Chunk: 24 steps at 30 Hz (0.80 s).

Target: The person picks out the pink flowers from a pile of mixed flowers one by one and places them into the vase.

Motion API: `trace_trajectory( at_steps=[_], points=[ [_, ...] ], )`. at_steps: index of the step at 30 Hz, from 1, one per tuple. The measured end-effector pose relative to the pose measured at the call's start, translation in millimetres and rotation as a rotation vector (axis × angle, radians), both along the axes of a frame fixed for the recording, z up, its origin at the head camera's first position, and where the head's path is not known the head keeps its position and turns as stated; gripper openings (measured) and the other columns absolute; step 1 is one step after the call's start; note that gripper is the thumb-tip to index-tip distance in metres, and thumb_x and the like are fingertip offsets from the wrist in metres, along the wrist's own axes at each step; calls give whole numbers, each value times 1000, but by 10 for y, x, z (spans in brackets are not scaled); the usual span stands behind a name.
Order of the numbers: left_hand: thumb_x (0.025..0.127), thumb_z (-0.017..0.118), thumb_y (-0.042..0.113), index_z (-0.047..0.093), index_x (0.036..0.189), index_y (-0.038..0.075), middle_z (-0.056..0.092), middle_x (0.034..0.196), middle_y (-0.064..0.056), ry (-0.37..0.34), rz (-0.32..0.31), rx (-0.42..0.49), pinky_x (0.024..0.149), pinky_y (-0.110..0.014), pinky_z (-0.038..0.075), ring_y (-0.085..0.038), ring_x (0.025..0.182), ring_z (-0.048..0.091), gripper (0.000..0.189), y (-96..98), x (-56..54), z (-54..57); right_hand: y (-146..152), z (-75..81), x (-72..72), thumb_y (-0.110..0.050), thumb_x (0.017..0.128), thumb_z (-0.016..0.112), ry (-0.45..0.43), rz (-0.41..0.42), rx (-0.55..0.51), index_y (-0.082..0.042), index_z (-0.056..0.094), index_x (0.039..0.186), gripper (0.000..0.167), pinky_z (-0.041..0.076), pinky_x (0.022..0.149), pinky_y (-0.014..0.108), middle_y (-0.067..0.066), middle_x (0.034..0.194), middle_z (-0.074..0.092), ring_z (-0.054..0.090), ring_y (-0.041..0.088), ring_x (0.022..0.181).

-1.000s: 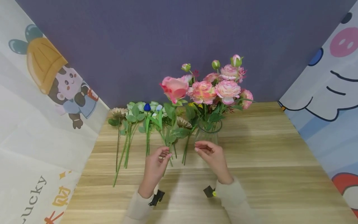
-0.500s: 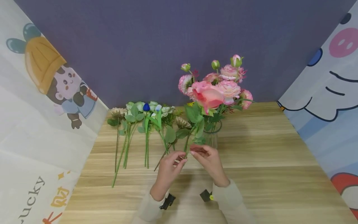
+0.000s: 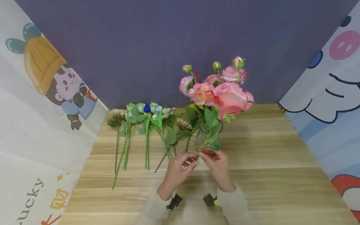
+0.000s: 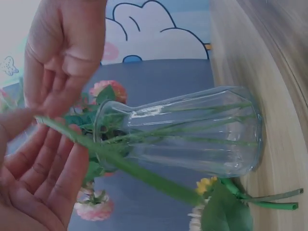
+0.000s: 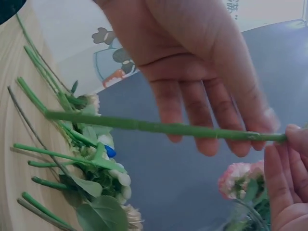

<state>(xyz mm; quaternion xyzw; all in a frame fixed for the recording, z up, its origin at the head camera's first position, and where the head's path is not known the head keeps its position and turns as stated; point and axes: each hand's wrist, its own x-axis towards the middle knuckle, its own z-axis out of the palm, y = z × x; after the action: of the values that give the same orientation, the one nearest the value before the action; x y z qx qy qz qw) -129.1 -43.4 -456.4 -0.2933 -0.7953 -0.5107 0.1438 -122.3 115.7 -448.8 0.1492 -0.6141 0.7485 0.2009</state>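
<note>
A large pink rose (image 3: 230,97) leans in front of the vase's blooms, with its green stem (image 5: 192,130) running down between both hands. My left hand (image 3: 180,165) holds this stem between thumb and fingers. Beside it, my right hand (image 3: 217,167) pinches the stem higher up, between thumb and fingertips. The stem's lower end hangs free below the hands. Just behind them stands a clear glass vase (image 4: 192,134), filled with pink flowers (image 3: 201,93) whose stems show through the glass.
Left of the vase lies a row of loose flowers: a beige bloom (image 3: 119,113), green roses (image 3: 137,107), a blue bud (image 3: 147,108) and another beige bloom (image 3: 184,123). A dark panel (image 3: 140,56) stands behind the wooden table (image 3: 267,150).
The rose has moved right, from beside the bouquet to before it, carried by the left hand. The right hand has come in to the stem. A brown stem now shows left of the hands.
</note>
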Motion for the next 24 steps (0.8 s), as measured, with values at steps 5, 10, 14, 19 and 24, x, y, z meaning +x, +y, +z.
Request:
trace_trajectory(
  at_steps=[5,10,14,19,24],
  points=[
    [92,60,12,66,106,3,70,99,-8,-179,-1,86,72,-27,55,-20,88,66,17,11,-144,-96,114,45,25,18,78,65,55,-47,-103,4,65,90,19,54,71,19,-2,88,68,65,9,83],
    [92,62,13,62,115,4,65,111,-13,-278,4,83,81,-31,53,-23,100,62,25,63,-368,-227,261,121,22,23,76,61,25,-118,-196,-1,67,88,27,54,72,20,0,85,68,67,11,81],
    [88,66,13,54,125,2,59,122,-16,-303,-1,13,92,-38,48,-27,111,56,40,121,-521,-284,378,197,-1,20,77,63,-25,-197,-222,-1,68,85,23,54,72,21,2,84,68,67,12,81],
    [86,70,17,43,136,2,50,134,-14,-326,-10,-114,100,-44,42,-33,121,48,59,179,-667,-323,535,309,-63,19,77,65,9,-277,-250,0,68,83,20,54,69,21,6,83,67,66,13,80],
    [84,73,24,34,144,7,43,141,-11,-355,-19,-189,101,-43,40,-30,125,44,74,259,-776,-332,686,456,-141,24,77,59,151,-238,-354,12,65,86,16,54,68,25,12,83,66,64,20,78]
  ],
)
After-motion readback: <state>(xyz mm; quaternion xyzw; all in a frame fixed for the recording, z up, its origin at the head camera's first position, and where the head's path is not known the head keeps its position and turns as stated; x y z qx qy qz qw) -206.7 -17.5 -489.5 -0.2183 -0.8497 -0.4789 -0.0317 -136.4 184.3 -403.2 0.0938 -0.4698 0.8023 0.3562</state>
